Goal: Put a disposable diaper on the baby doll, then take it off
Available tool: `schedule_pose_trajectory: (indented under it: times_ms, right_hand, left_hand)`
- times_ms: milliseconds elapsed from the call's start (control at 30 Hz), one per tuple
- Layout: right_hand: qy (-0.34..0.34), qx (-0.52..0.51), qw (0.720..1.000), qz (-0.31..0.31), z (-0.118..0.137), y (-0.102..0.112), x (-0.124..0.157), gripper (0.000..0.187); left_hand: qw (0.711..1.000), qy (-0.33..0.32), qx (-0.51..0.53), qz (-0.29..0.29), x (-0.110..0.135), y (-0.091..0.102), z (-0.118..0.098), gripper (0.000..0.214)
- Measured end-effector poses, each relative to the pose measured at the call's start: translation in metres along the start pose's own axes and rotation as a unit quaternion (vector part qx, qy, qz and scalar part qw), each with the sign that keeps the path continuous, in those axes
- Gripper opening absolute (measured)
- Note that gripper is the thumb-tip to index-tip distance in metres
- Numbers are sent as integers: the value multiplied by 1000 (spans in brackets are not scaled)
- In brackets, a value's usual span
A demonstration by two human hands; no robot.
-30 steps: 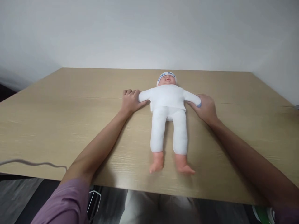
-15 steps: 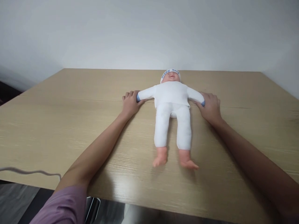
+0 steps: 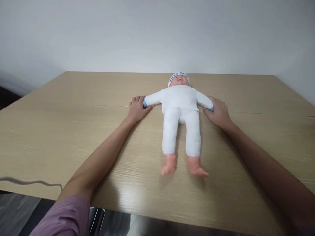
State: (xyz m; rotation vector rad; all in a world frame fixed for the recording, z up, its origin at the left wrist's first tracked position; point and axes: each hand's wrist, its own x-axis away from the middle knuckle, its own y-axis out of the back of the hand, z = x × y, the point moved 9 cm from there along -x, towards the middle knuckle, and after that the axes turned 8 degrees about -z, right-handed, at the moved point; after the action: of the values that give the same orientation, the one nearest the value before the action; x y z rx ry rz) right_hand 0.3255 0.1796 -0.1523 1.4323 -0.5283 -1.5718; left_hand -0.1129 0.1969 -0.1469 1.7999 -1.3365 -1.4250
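A baby doll [image 3: 180, 98] lies on its back on the wooden table, head away from me and bare feet toward me. It wears a white top, white trousers and a white cap with blue lettering, and its arms are spread to both sides. My left hand [image 3: 138, 107] is closed around the end of the doll's arm on the left, at the blue cuff. At the opposite blue cuff, my right hand [image 3: 218, 112] grips the other arm's end. Both doll hands are hidden inside my fingers.
The light wooden table [image 3: 61, 131] has a thin seam across it and meets a pale wall [image 3: 157, 36] at the back. A grey cable [image 3: 29, 181] runs over the near left corner. Below the front edge, a dark object with a shiny rim [image 3: 97, 219] shows.
My right hand has shifted slightly inward to the left, with the doll's cuff still in it. My left hand and the doll's body look almost unchanged.
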Motion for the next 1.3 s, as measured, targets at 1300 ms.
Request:
schedule_pose_trajectory:
  times_ms: [1300]
  right_hand:
    - [78,-118,988,58,-34,-6,-2,92]
  left_hand:
    - [994,-76,77,-20,-8,8,23,54]
